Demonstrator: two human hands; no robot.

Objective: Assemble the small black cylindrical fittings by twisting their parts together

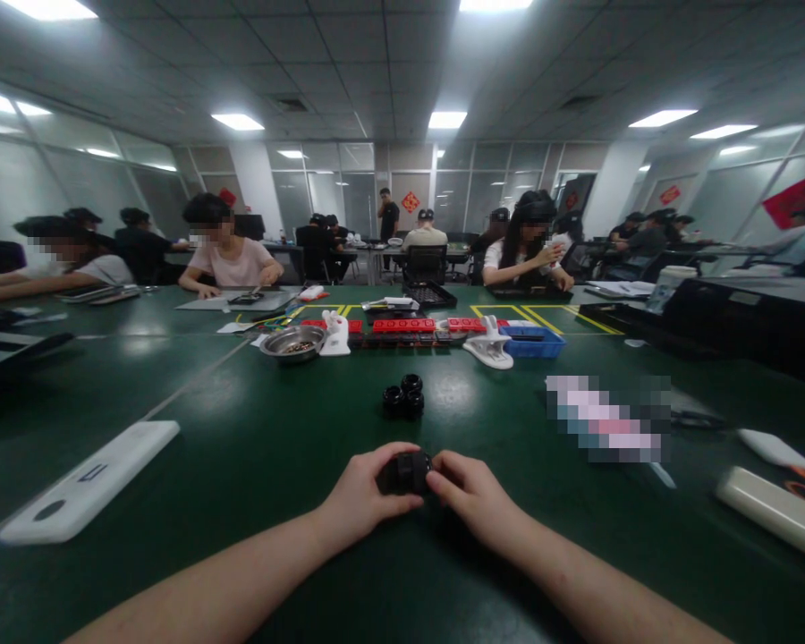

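Observation:
Between my two hands, just above the green table (268,465), is a small black ribbed cylindrical part (409,471) whose exact kind I cannot make out. My left hand (368,483) grips it around its left side, thumb and fingers on opposite faces. The fingertips of my right hand (466,487) pinch its right end, hiding that end from view. A little farther out stands a small cluster of black round parts with ring-shaped tops (403,397).
Left lies a long white panel (100,478); right, a cream-coloured bar (778,510). Across the middle sit a metal bowl (293,344) of small pieces, white stands (489,344), red blocks (402,326) and a blue tray (535,342). Other people work beyond.

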